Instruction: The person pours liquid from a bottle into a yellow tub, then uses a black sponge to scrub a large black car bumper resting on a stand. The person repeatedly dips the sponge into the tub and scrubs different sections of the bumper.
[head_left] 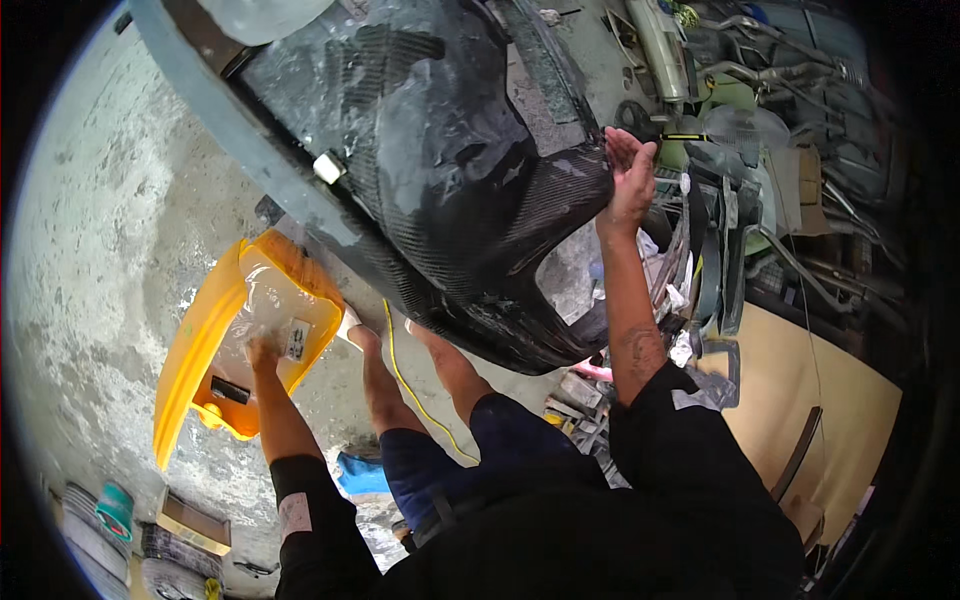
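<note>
A large black carbon-fibre car body panel (440, 190), wet and smeared grey in places, stretches across the upper middle. My right hand (630, 180) rests against its right edge, fingers stretched out and holding nothing. At lower left, my left hand (263, 350) reaches down into a yellow plastic tub (200, 340) with cloudy water in it. The water and blur hide its fingers, so what they hold cannot be made out. Beside that hand lies a pale printed piece (296, 339). A dark block (230, 390) sits nearer in the tub. A small white block (328, 167) is on the panel's left side.
A yellow cable (400, 365) runs along the wet concrete floor past my feet. Metal pipes and car parts (780, 90) crowd the right side, above a tan board (830, 380). At lower left stand a teal round container (115, 510) and a cardboard box (192, 525).
</note>
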